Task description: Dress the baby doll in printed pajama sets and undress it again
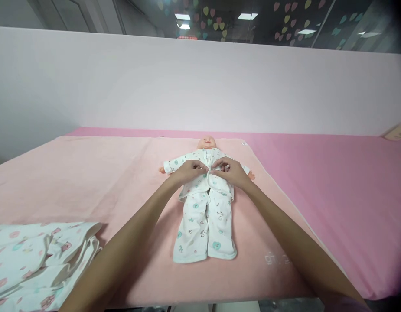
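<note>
On its back lies a baby doll (pixel 207 142), its head at the far end and its arms spread to the sides. It wears a white printed top (pixel 200 185) and matching white trousers (pixel 191 229). My left hand (pixel 191 170) and my right hand (pixel 232 171) meet at the front opening of the top, about mid-chest. Each pinches one edge of the opening between thumb and fingers. Any fastener between the fingertips is too small to make out. Below my hands the top's lower edge overlaps the trousers' waist.
A peach blanket (pixel 122 182) lies under the doll over a pink surface (pixel 333 186). Folded printed cloth (pixel 31 260) rests at the near left. A white wall panel (pixel 200 86) stands behind. At the far right edge sits a pale object (pixel 397 131).
</note>
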A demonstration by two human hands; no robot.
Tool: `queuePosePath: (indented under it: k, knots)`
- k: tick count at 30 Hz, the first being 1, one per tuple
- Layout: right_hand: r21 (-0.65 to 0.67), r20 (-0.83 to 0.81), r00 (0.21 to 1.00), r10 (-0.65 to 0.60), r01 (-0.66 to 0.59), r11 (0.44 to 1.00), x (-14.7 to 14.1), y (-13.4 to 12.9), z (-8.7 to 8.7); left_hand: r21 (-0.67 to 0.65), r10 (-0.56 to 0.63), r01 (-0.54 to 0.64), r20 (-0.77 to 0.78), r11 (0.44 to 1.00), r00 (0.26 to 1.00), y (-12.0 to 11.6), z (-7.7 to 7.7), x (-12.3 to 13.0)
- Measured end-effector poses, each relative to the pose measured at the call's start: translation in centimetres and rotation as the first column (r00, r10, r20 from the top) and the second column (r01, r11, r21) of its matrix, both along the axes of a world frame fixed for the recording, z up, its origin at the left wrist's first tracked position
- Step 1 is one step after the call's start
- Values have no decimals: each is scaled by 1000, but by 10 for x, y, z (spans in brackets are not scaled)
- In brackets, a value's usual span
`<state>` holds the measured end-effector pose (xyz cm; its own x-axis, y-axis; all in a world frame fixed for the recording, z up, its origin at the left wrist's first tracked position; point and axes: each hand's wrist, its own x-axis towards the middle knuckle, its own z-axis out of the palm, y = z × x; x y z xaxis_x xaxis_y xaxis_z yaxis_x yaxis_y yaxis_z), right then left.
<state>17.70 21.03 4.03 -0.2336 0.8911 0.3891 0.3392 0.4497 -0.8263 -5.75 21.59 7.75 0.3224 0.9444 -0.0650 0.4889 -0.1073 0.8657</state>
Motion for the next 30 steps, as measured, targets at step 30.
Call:
queuePosePath:
  k: [30]
  knots:
    - [-35, -48, 999, -3, 2, 999, -8, 2, -11, 45, 85, -89, 94, 995, 992, -11, -10, 15]
